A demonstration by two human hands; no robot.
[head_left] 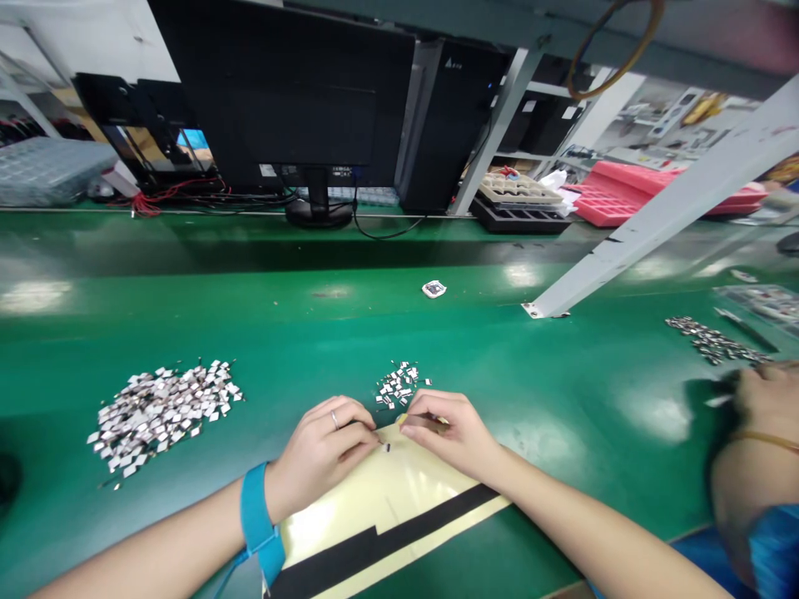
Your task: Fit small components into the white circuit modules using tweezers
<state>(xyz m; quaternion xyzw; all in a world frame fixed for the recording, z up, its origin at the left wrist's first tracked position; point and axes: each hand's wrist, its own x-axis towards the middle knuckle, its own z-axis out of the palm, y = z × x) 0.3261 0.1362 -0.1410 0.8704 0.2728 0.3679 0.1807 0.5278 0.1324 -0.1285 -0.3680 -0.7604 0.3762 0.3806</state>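
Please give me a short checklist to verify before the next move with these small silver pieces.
1. Blue fabric wrist strap around the left wrist: ok.
2. Cream sheet with a black stripe lying below both hands: ok.
3. Left hand grip on the tiny dark-marked piece: cannot tell, it is too small to see.
4. Right hand apart from the small heap of silver rectangular pieces: ok.
5. Co-worker's blurred hand at the far right, apart from both hands: ok.
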